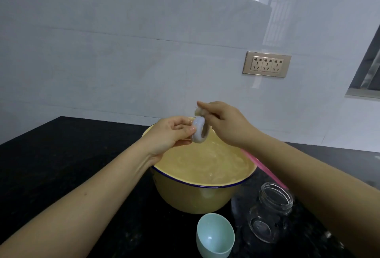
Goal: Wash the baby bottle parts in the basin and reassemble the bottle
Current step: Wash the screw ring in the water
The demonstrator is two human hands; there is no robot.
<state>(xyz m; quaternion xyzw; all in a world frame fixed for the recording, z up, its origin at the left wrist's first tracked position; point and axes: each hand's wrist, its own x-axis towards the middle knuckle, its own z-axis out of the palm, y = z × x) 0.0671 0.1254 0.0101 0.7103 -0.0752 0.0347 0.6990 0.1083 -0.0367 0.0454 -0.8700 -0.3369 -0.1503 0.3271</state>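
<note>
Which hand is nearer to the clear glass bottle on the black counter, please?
Right. The right hand, gripping a pink-handled brush, hovers over the yellow enamel basin, beyond the clear glass bottle; the left hand, holding a pale plastic ring, is farther left.

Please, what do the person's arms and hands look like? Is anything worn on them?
No sleeves show: the left arm and right arm are bare to the frame edge. The left hand and right hand have no gloves; no ring, watch or bracelet is visible.
</note>
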